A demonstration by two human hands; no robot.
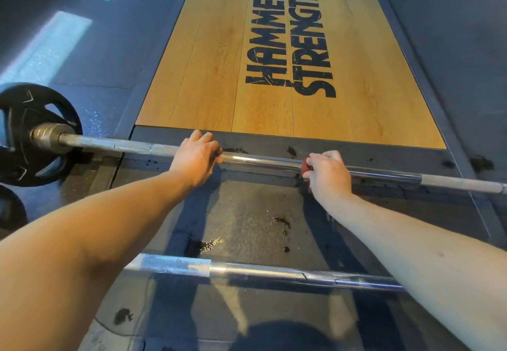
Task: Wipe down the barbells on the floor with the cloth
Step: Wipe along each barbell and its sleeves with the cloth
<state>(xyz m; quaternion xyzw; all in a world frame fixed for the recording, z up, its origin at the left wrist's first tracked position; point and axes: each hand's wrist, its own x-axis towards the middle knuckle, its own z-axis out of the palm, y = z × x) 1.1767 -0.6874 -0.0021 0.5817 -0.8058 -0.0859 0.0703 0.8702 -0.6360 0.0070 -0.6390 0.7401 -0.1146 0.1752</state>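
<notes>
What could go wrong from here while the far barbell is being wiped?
1. The far barbell may roll if the left grip loosens.
2. The red cloth, bunched in the right grip, may pick up the dark crumbs nearby.
3. The near barbell lies unheld and could roll if bumped.

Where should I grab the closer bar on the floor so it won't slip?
Grab the near barbell on its rough crosshatched part, not the shiny smooth stretch beside it. The bar lies flat on the floor, so come down from above and curl your fingers under it.
</notes>
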